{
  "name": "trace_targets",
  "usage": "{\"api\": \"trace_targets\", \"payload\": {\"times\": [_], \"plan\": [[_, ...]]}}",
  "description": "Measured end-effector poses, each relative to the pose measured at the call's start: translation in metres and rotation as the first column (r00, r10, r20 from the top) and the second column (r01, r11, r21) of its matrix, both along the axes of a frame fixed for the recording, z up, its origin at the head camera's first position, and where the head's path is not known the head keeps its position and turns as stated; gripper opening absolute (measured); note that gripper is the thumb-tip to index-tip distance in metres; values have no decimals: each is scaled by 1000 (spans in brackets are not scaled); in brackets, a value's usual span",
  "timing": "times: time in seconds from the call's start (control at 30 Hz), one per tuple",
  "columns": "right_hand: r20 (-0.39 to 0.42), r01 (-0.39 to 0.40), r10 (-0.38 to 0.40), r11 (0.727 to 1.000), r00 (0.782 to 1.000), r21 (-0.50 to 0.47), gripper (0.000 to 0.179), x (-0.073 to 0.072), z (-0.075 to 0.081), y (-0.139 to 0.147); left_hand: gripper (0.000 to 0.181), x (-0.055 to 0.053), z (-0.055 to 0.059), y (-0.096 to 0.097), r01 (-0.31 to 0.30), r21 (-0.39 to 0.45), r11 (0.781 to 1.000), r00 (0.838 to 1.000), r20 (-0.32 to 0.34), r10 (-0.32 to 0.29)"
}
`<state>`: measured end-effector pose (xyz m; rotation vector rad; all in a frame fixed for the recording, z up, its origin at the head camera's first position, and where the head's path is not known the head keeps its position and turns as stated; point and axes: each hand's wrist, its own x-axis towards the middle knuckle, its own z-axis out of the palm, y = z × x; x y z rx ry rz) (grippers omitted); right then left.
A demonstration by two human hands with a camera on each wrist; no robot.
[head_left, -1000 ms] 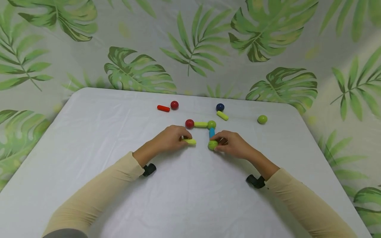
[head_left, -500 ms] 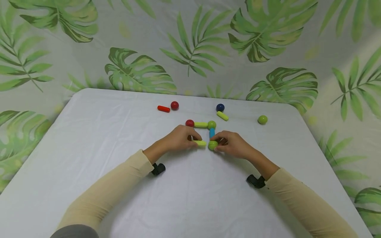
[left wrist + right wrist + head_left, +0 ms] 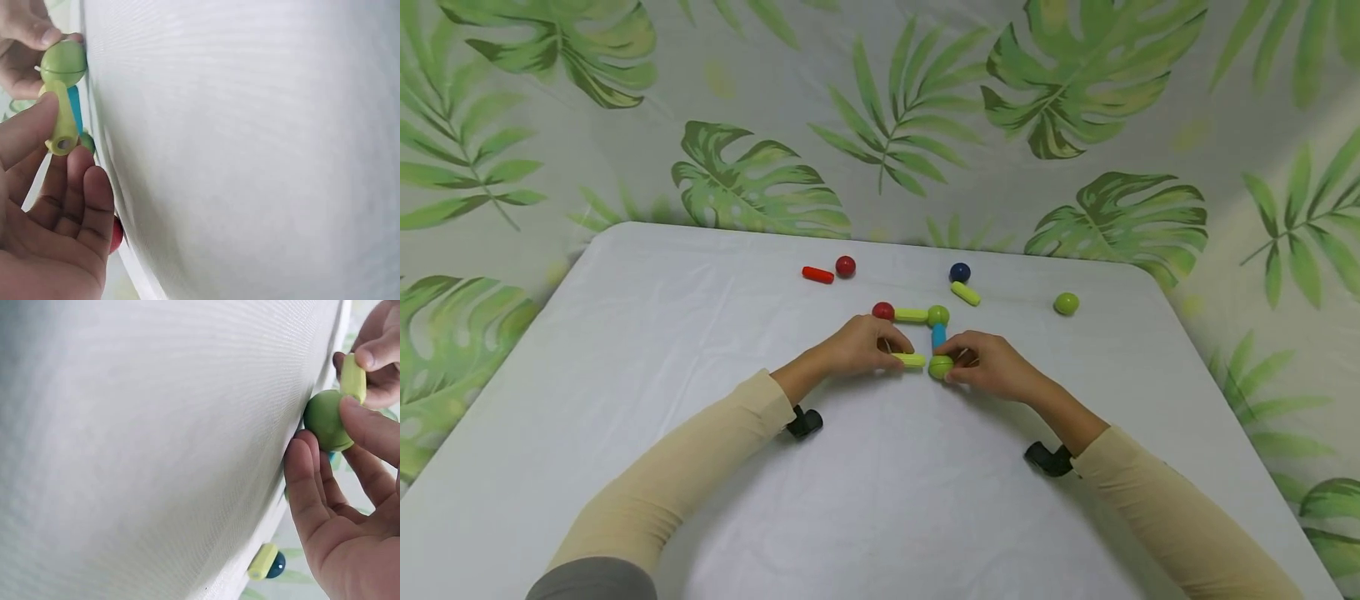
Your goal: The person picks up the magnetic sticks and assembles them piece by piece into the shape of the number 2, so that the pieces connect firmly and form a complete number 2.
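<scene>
My left hand [image 3: 867,345] pinches a yellow-green toy stick [image 3: 909,360] between thumb and fingers; a round socket shows in its near end in the left wrist view. My right hand [image 3: 994,365] holds a green ball [image 3: 940,367] with a seam around it. The free end of the stick points at this ball, close beside it. From the ball a blue stick [image 3: 938,336] runs back to a second green ball [image 3: 937,315]. Another yellow-green stick [image 3: 912,315] joins that one to a red ball [image 3: 883,311], partly behind my left hand.
Farther back on the white table [image 3: 880,500] lie a red stick [image 3: 817,275], a red ball [image 3: 846,267], a dark blue ball [image 3: 959,272] and a loose yellow-green stick [image 3: 966,293]. A separate green ball [image 3: 1066,303] sits at the right. Behind stands a leaf-patterned cloth [image 3: 895,125].
My left hand has moved right, bringing the yellow-green stick up close to the green ball. My right hand keeps its hold on the ball in nearly the same spot.
</scene>
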<state>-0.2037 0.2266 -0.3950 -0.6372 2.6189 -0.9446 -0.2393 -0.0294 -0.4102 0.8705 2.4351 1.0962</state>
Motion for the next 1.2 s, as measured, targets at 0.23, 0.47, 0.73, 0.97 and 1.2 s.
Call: {"api": "trace_targets", "payload": {"times": [0.23, 0.47, 0.73, 0.97, 1.2], "plan": [[-7, 2, -2, 1000, 1000, 4, 31, 0, 0, 0, 24, 2, 1, 6, -12, -41, 999, 999, -45, 10], [8, 9, -9, 1000, 1000, -1, 32, 0, -1, 0, 23, 5, 2, 10, -1, -46, 999, 999, -41, 0], [-2, 14, -14, 1000, 1000, -1, 32, 0, -1, 0, 23, 6, 3, 12, -6, -49, 999, 1000, -23, 5], [4, 9, -9, 1000, 1000, -2, 32, -1, -1, -2, 25, 3, 1, 7, -9, -18, 1000, 998, 67, 10], [6, 12, -12, 1000, 1000, 1, 32, -1, -1, 0, 25, 2, 4, 5, 8, 2, 1000, 993, 119, -8]]}}
